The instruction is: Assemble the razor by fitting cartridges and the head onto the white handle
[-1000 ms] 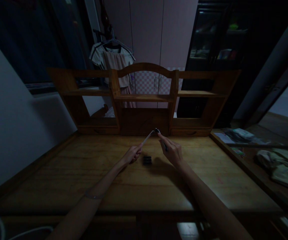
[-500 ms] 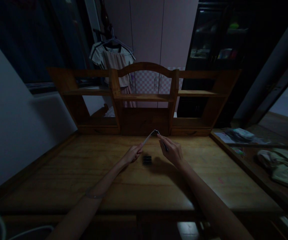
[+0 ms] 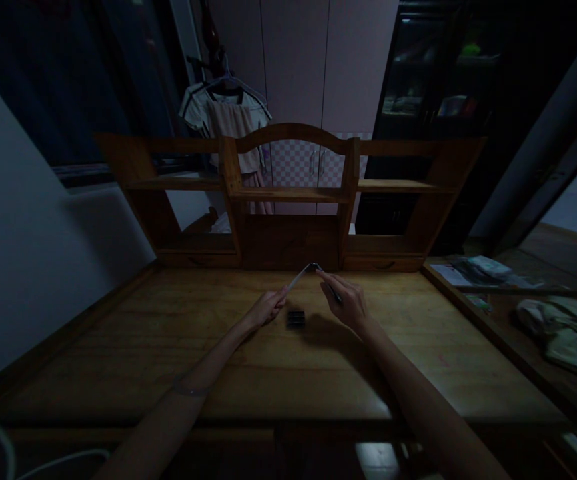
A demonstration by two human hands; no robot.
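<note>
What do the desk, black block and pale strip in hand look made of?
Desk: wood, probably varnished, by its grain and sheen. Black block: perhaps plastic, semi-gloss, with faint highlights. Pale strip: looks smooth and even; plastic or metal, too small to tell.

A whitish strip (image 3: 299,278) and a black block (image 3: 296,319) contrast with a yellow-brown, wood-grained desk (image 3: 143,327); pink-and-white checks pattern a pinkish wardrobe (image 3: 295,73); dark edging trims a white top (image 3: 197,111).

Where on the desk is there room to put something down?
Bare desk stretches from the left hand to the left rim, and from the right hand to the right rim. It's crowded between: both hands hold a slender bent object, and a small black block lies nearby.
</note>
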